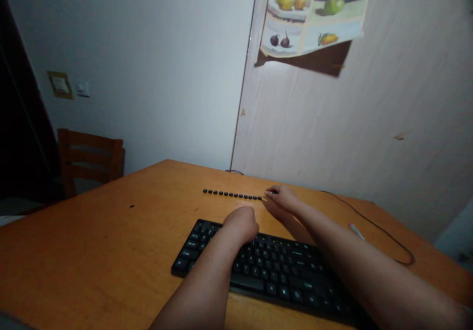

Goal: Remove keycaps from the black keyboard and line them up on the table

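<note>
A black keyboard (254, 266) lies at a slant on the wooden table, with some top-row places bare of keys. My left hand (242, 224) is curled closed over its upper edge, and whatever is inside the fingers is hidden. Beyond the keyboard runs a straight row of small black keycaps (235, 195). At the right end of that row, just above the table, my right hand (284, 198) pinches a dark keycap (274, 192) between its fingertips. My right forearm hides part of the keyboard's right side.
One small black piece (132, 206) lies alone on the table (111, 251) at left. Toward the right are a black cable (384, 229) and a white-and-red slim tool (356, 230). A wooden chair (90, 155) stands behind the table's left edge; a wall closes off the back.
</note>
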`<state>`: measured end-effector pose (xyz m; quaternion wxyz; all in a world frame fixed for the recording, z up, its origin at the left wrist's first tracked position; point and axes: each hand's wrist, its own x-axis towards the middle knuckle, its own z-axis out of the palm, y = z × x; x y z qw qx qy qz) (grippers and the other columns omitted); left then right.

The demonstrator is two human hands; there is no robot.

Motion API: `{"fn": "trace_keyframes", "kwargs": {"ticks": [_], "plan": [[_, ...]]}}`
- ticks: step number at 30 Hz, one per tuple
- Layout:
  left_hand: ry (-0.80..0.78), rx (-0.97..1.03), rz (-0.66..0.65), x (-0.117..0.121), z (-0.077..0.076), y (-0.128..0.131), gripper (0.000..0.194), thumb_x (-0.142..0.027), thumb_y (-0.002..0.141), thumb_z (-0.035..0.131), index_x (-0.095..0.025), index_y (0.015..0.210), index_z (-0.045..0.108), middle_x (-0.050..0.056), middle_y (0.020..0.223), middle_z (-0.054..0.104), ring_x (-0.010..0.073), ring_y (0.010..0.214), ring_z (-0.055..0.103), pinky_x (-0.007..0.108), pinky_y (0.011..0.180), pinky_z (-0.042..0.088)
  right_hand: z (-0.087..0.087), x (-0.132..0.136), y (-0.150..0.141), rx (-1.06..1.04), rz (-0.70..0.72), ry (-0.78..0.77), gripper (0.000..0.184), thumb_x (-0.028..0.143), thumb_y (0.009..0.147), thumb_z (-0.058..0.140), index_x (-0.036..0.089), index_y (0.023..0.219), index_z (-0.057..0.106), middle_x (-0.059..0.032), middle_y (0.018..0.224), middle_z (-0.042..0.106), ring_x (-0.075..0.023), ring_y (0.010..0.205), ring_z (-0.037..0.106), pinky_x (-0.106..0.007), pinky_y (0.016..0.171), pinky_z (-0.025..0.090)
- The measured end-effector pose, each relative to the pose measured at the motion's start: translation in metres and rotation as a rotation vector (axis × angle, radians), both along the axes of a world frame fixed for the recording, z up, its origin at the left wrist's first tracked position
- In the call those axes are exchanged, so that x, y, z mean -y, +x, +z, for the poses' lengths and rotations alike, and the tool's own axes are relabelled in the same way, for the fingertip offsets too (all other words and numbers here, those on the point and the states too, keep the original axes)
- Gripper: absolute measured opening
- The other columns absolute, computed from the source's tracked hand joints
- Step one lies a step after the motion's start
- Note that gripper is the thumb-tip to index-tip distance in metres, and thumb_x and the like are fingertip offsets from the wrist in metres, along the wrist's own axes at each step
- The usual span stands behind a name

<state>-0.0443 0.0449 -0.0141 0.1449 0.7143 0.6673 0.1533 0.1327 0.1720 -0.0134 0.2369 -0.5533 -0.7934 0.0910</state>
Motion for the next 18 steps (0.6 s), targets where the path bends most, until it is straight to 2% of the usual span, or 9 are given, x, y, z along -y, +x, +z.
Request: {"fn": "trace_keyframes", "kwargs": {"ticks": [4,7,9,11,14,18], "plan": [[-0.016,0.002,-0.01,0.0,0.001,0.0,0.018,-0.025,0.075,0.053,-0.019,0.087,0.066,0.011,0.094,0.07,0.0239,0.085,0.064,0.029,0.068,0.045,0.016,0.033,0.016,-0.122,-0.004,0.022,0.034,0.041,0.087,0.049,0.019,0.094,0.073,-0.0069,0.094,0.073,-0.0213,0.086,0.065,-0.029,0.073,0.048],[-0.014,-0.003,-0.011,0.0,0.002,-0.001,0.017,-0.024,0.075,0.053,-0.019,0.085,0.066,0.011,0.092,0.069,0.0246,0.084,0.064,0.029,0.066,0.044,0.025,0.067,0.028,-0.366,0.001,-0.018,0.028,0.039,0.081,0.051,0.02,0.079,0.072,-0.0057,0.082,0.07,-0.0188,0.071,0.062,-0.027,0.062,0.047],[-0.011,-0.004,-0.019,0.0,0.002,0.0,0.015,-0.023,0.075,0.053,-0.018,0.083,0.065,0.011,0.092,0.069,0.0253,0.084,0.064,0.029,0.066,0.044,0.029,0.09,0.037,-0.43,-0.029,-0.055,0.026,0.038,0.08,0.051,0.02,0.076,0.069,-0.0026,0.063,0.062,-0.0152,0.058,0.056,-0.024,0.053,0.041],[-0.006,0.003,-0.028,0.0,0.002,0.0,0.014,-0.023,0.074,0.053,-0.018,0.081,0.064,0.011,0.091,0.069,0.0253,0.084,0.064,0.029,0.065,0.043,0.032,0.11,0.044,-0.501,-0.064,-0.141,0.023,0.04,0.079,0.052,0.02,0.079,0.063,0.002,0.053,0.052,-0.012,0.048,0.047,-0.023,0.045,0.034],[0.014,0.01,-0.04,-0.001,0.002,0.001,0.012,-0.022,0.074,0.053,-0.017,0.079,0.064,0.011,0.089,0.069,0.0247,0.084,0.064,0.029,0.065,0.042,0.034,0.136,0.053,-0.63,-0.069,-0.278,0.018,0.039,0.075,0.056,0.021,0.077,0.053,0.0064,0.05,0.045,-0.0085,0.04,0.036,-0.021,0.039,0.025],[0.015,0.015,-0.061,-0.002,0.002,0.002,0.012,-0.02,0.074,0.053,-0.017,0.078,0.063,0.01,0.087,0.068,0.0224,0.079,0.063,0.027,0.061,0.041,0.035,0.157,0.057,-0.646,-0.049,-0.312,0.02,0.037,0.069,0.062,0.021,0.072,0.051,0.0059,0.052,0.047,-0.0079,0.042,0.037,-0.021,0.04,0.027]]}}
